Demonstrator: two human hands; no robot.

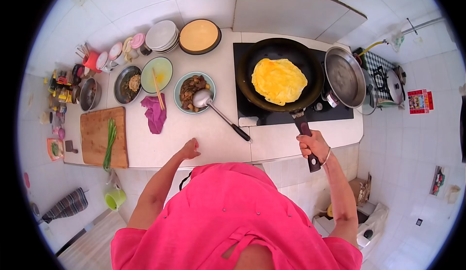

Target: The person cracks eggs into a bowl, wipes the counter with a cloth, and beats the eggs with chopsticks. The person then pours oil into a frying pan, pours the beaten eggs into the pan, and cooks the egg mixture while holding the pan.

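Note:
My right hand (315, 146) is wrapped round the dark handle of a frying pan (250, 83) over the black cooktop (291, 119). A yellow sheet of cooked egg (279, 81) lies flat in the pan. Loosely curled, my left hand (189, 149) rests by the counter's front edge with nothing visible in it. Beyond it, a bowl (177, 101) holds a dark meat dish (190, 89). A steel ladle (221, 114) lies with its head in that bowl and its black handle on the counter.
To the left are a cutting board (91, 139) with green onions (110, 141), a purple cloth (155, 117), and a pale green bowl (162, 66) with chopsticks (158, 89) across it. Stacked plates (161, 34) stand behind. A large steel lid (344, 75) leans right of the pan.

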